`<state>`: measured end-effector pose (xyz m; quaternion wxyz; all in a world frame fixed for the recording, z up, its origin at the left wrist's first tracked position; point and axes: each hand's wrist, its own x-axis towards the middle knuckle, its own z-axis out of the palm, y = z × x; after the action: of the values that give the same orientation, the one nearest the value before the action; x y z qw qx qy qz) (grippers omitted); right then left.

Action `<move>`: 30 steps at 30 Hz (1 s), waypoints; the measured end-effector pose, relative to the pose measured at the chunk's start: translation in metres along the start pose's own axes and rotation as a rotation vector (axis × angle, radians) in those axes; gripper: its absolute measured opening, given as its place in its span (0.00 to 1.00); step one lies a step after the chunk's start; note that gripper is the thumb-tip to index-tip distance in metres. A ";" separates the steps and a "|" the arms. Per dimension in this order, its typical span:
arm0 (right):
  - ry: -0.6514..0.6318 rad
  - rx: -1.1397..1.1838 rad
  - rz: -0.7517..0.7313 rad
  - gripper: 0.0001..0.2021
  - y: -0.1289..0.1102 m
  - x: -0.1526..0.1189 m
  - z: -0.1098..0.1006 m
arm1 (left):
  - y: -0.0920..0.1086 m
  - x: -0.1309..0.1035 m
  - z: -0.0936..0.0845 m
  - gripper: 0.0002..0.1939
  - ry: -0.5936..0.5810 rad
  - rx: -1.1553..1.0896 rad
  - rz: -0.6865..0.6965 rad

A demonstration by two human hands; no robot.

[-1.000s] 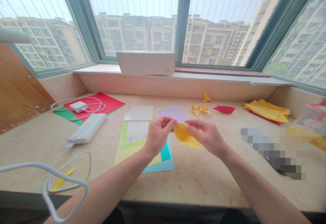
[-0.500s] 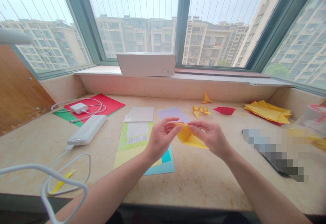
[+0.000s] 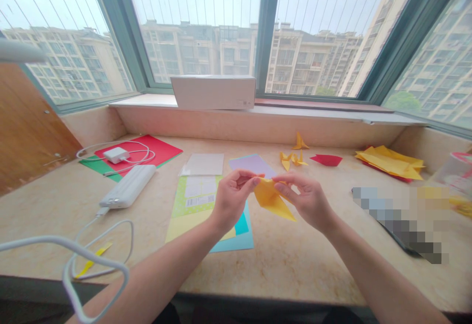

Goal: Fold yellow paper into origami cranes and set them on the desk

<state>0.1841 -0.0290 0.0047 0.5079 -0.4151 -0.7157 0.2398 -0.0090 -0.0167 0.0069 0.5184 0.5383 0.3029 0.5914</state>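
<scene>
Between my hands, above the stone counter, is a partly folded yellow origami paper (image 3: pixel 273 201), its pointed flap hanging down toward the lower right. My left hand (image 3: pixel 236 193) pinches the upper left edge with thumb and fingers. On the opposite side my right hand (image 3: pixel 304 197) is closed on the upper right edge, thumb toward the middle. Fingers hide part of the top folds. Just beyond lie small folded yellow paper pieces (image 3: pixel 294 159), with another yellow folded figure (image 3: pixel 300 141) standing behind them. Lilac paper (image 3: pixel 254 164) lies partly behind my left hand.
Coloured sheets (image 3: pixel 193 218) and a white square (image 3: pixel 202 163) lie left of centre. A white power bank (image 3: pixel 128 186), looped cable (image 3: pixel 47 239) and red paper (image 3: pixel 162 150) are farther left. To the right are a red folded piece (image 3: pixel 326 160), yellow papers (image 3: pixel 391 162) and a pixelated dark object (image 3: pixel 398 225).
The yellow paper has turned slightly, so its lower flap now hangs more steeply and its tip sits lower and farther left. Both hands keep their hold on it.
</scene>
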 end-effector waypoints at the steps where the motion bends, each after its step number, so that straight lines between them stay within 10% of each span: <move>1: 0.008 -0.013 -0.014 0.07 -0.001 0.000 0.000 | 0.001 0.000 0.000 0.13 0.004 -0.004 -0.012; 17: 0.015 0.217 0.224 0.17 0.010 0.004 0.000 | 0.005 0.003 0.000 0.15 0.071 -0.009 -0.058; 30: -0.071 0.006 0.119 0.08 0.003 0.005 -0.010 | 0.001 0.001 -0.007 0.12 -0.239 0.451 0.001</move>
<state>0.1938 -0.0241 0.0081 0.4684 -0.4465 -0.7067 0.2862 -0.0153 -0.0144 0.0065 0.4170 0.7067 0.3632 0.4413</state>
